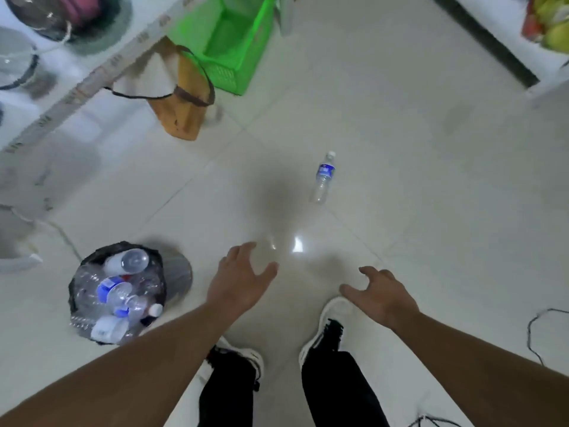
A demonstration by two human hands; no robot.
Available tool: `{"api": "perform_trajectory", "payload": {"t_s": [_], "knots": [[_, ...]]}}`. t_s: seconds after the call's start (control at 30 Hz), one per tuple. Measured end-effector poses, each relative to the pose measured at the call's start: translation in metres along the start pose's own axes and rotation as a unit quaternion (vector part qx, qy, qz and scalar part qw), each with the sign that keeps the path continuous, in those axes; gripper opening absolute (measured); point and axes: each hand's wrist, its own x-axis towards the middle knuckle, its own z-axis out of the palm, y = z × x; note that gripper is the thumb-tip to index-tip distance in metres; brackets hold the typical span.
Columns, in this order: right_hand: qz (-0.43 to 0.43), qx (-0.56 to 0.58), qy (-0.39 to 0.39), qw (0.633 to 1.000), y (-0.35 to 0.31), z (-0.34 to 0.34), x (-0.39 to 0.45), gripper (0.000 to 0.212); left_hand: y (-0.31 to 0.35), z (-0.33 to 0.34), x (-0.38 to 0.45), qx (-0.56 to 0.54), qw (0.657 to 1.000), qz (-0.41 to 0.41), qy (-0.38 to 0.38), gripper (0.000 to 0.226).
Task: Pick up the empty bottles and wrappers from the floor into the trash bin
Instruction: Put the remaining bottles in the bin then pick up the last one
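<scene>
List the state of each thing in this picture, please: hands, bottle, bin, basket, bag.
Left hand: open, empty.
Right hand: open, empty.
Bottle: lying on the floor, capped, looks empty.
Bin: upright, full of bottles.
Basket: on the floor, looks empty.
Bag: standing under the table edge.

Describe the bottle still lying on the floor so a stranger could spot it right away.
Start at the green basket under the shelf, then look down across the bare tiles toward the person's hands. The lone bottle lies there, clear with a blue label and white cap, unlike those piled in the trash bin.
</scene>
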Motion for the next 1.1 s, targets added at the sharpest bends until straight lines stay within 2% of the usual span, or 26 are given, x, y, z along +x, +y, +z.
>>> {"api": "perform_trajectory", "payload": {"t_s": [0.13,0.23,0.4,0.57,0.73,0.9,1.1], "knots": [[0.048,0.074,-0.005,0.996,0.092,-0.021,0.001,0.101,0.088,0.040,0.008,0.066,0.996,0.050,-0.046,0.086],[0.082,0.117,0.002,0.990,0.145,-0.037,0.003,0.097,0.142,0.059,0.025,0.105,0.991,0.071,-0.045,0.082],[0.113,0.160,0.006,0.981,0.185,-0.053,0.013,0.100,0.202,0.074,0.069,0.116,0.991,0.064,-0.033,0.082],[0.113,0.190,0.002,0.975,0.168,-0.068,0.028,0.093,0.230,0.074,0.117,0.110,0.991,0.048,-0.051,0.097],[0.112,0.227,0.016,0.967,0.122,-0.085,0.067,0.094,0.238,0.071,0.170,0.101,0.992,0.032,-0.065,0.097],[0.079,0.233,0.005,0.969,0.081,-0.093,0.164,0.091,0.225,0.084,0.244,0.126,0.991,0.019,-0.049,0.091],[0.011,0.184,0.000,0.983,0.055,-0.086,0.327,0.092,0.202,0.159,0.372,0.116,0.993,-0.015,-0.028,0.092]]}}
